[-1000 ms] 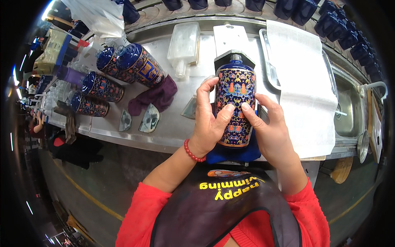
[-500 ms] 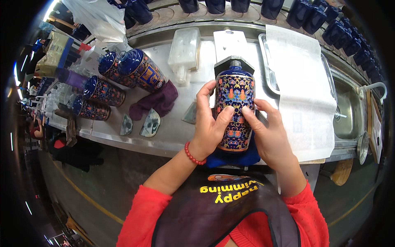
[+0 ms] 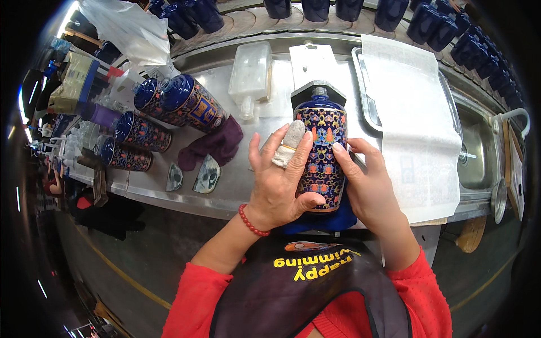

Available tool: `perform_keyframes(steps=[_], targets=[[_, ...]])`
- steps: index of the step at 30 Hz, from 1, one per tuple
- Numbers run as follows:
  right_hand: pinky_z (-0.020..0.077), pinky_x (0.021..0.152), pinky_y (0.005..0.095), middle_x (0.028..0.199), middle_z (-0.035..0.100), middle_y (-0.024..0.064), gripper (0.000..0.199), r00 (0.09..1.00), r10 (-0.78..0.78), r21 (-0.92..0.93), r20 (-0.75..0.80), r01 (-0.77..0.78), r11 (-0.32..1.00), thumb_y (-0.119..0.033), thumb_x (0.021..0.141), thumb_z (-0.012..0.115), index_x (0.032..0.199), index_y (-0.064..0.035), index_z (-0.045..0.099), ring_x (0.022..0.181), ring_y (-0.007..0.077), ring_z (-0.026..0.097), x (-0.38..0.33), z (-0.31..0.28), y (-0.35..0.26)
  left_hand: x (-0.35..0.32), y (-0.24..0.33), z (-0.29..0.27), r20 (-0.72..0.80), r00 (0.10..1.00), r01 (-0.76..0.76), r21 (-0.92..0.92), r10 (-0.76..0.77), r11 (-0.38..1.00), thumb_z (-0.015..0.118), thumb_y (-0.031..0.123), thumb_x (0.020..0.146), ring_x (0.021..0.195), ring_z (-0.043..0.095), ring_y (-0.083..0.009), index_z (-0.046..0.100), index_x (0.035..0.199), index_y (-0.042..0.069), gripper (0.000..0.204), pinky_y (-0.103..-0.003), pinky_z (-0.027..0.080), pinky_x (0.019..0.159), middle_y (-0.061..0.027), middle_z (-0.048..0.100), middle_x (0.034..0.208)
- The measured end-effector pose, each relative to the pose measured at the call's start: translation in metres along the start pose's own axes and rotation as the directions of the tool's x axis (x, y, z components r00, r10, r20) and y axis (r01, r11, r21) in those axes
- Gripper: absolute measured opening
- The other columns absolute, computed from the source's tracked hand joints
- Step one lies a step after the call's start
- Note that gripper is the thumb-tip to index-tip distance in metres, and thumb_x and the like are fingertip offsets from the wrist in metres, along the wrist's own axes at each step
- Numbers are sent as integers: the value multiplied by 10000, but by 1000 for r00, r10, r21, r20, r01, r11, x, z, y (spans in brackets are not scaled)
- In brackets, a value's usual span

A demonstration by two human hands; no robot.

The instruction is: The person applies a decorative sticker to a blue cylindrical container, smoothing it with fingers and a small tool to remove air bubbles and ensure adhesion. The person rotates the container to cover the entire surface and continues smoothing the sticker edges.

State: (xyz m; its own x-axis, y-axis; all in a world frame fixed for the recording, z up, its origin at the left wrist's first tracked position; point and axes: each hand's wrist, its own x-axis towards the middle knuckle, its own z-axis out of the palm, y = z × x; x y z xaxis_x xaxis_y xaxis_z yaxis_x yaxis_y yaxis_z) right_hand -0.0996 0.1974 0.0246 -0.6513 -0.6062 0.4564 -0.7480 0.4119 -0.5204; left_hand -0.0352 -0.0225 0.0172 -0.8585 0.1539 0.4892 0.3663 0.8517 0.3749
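Observation:
A dark blue bottle (image 3: 322, 163) with a colourful floral pattern lies neck away from me against a dark, angular rest (image 3: 304, 93). My right hand (image 3: 369, 174) grips its right side, thumb on the patterned front and fingers round the edge. On the other side, my left hand (image 3: 282, 174) is open, fingers spread. Its index finger and thumb lie over the bottle's left side, and a grey finger cover (image 3: 293, 135) wraps one finger. Blue cloth (image 3: 321, 224) lies below the bottle's near end.
Left stand several patterned bottles (image 3: 194, 101), a purple cloth (image 3: 211, 143) and two patterned pieces (image 3: 207, 173). A clear bottle-shaped container (image 3: 249, 70) lies beyond. Right are a paper-covered tray (image 3: 414, 112) and a sink (image 3: 479, 163). Plain blue bottles (image 3: 315, 8) line a curved conveyor at the back.
My left hand has loosened from the bottle and turned palm down, its fingers now spread over the left side. The right hand keeps its hold.

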Motion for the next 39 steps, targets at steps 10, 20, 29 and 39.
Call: perform_keyframes(steps=[10,20,29,39], targets=[[517,1003,423,1312,613,221,604,990,75,94,-123,-64,994,171,811,628,1378,-29,575,1185,360,637,-3,-1,8,13,2,-11,9,991,-133,151,134,980,359,750,983,1386,432,-334,630,1437,175,781,-646,105,1189,-122,657,1353],[545,720,387,1021,677,141,411,993,-7,50,-114,13,999,88,769,742,1138,-42,616,874,285,694,27,-26,13,22,-5,-14,-38,970,-229,160,238,960,403,708,1002,1362,451,-322,691,1297,164,683,-622,89,1207,-111,668,1331],[461,718,408,867,629,60,202,860,-239,427,450,28,904,-176,776,808,931,-119,693,811,252,656,86,-43,4,-15,-11,6,-154,988,-1,-77,-11,997,416,688,1017,1340,473,-358,438,1509,-43,881,-591,167,1199,-163,587,1444],[461,698,384,809,556,61,240,955,-269,299,123,222,928,-117,770,796,993,-107,707,765,247,590,28,-28,-5,-1,-23,6,-113,993,2,-154,-19,988,350,715,1022,1372,427,-366,491,1509,-10,885,-574,125,1211,-172,581,1457]])
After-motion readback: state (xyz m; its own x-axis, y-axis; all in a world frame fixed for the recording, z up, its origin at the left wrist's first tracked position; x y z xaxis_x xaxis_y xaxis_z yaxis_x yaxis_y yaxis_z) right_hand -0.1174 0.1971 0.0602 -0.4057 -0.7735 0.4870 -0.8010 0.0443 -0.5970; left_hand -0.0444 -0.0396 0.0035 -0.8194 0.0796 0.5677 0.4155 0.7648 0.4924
